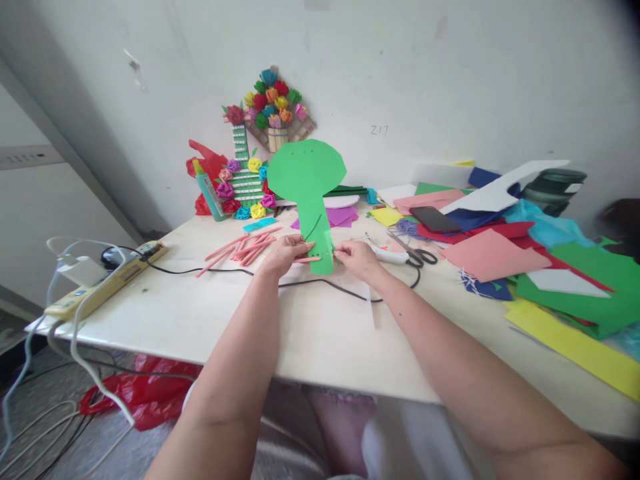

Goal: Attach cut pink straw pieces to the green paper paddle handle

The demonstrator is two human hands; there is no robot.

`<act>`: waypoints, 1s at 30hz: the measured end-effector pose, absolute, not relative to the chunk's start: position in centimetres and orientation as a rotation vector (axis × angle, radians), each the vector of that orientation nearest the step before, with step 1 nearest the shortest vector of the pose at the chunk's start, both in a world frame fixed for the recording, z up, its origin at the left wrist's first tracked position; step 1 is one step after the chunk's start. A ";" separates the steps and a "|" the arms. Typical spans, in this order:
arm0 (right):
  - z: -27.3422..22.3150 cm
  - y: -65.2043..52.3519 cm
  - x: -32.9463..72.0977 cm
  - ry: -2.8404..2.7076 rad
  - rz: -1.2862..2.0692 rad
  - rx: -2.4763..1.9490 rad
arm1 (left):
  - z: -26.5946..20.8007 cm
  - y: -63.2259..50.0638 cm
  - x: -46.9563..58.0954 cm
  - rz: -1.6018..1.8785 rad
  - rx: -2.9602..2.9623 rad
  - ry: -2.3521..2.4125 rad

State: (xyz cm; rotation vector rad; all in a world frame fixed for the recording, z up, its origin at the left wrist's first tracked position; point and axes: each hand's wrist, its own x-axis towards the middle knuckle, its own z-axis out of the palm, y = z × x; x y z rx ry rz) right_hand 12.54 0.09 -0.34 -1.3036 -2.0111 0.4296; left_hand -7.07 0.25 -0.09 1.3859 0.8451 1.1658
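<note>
A green paper cutout (307, 170) with a wide rounded top and a narrow stem stands up over the table, facing me. Small holes dot its top and its lower end. My left hand (287, 255) is closed on the left edge of the stem. A pink paper roll (309, 260) lies across the stem's lower end at its fingertips. At the stem's right edge my right hand (357, 257) is pinched closed; what sits between its fingertips is too small to make out. A thin dark line crosses the stem's middle.
Pink paper rolls (245, 249) lie left of my hands, before a glue bottle (210, 190) and paper-flower crafts (247, 180). A glue gun (390, 255), scissors (420, 255), a phone (434, 219) and coloured sheets (495, 255) lie right. A black cable (325, 281) crosses from a power strip (107, 280).
</note>
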 end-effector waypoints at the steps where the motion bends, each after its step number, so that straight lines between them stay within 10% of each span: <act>1: -0.4 0.1 12.5 -1.999 0.451 -1.295 | -0.1 0.3 -7.1 1.164 1.386 0.850; 12: 0.4 -0.9 12.2 -1.665 1.206 -1.051 | 0.0 0.1 -7.0 1.139 1.378 0.840; 30: 0.3 -0.4 12.7 -1.933 0.794 -1.139 | -0.1 0.2 -7.1 1.078 1.405 0.890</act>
